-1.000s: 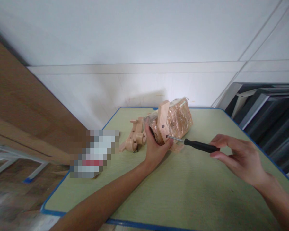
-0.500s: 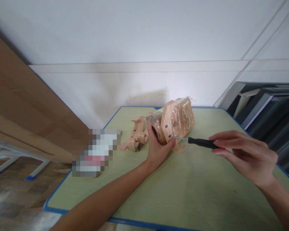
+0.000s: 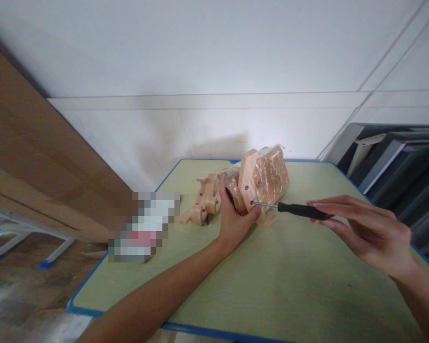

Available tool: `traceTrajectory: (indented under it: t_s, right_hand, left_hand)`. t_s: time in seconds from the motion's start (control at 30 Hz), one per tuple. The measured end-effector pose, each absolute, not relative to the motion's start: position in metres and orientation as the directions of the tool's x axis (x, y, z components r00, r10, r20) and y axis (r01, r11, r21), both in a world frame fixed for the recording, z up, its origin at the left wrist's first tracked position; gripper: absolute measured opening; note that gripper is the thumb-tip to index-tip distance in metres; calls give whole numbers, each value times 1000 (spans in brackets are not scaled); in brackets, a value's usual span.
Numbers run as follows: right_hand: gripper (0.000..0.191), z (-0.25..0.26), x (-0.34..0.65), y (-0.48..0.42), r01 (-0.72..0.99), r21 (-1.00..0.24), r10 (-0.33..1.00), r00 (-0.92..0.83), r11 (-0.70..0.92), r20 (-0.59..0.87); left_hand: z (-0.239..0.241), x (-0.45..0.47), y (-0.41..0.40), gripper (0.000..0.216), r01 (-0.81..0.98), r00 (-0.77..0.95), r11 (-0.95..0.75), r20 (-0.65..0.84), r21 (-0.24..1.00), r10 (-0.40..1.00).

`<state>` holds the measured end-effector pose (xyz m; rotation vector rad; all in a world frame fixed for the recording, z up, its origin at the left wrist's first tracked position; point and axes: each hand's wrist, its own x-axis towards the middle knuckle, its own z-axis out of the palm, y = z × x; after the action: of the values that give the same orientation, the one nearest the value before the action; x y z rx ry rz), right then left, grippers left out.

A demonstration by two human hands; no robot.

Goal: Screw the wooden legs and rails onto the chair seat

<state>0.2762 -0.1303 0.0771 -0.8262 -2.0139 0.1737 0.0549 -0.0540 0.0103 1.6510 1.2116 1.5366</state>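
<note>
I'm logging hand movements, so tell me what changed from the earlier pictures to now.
The right hand has shifted right, its fingers straighter on the screwdriver, which has moved slightly right with the wrapped wooden piece. Nothing was newly grasped or released. The left hand still grips that piece, the screwdriver's tip stays against it, and the loose wooden part lies on the table as before.

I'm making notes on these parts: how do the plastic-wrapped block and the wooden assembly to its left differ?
The plastic-wrapped block is covered in crinkled clear film, while the wooden assembly shows bare wood. The block looks bulkier and flat-sided; the assembly is narrower, with rounded pieces. The left hand holds the block, whereas the assembly lies on the green table. Both are light brown.
</note>
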Motion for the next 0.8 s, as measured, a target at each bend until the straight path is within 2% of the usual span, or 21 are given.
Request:
traceTrajectory:
  t_s: [0.8]
  right_hand:
    - [43,75,277,-131,479,-407,596,-358,778,718]
  left_hand:
    - [8,55,-52,96,179,-65,-424,441,888,895]
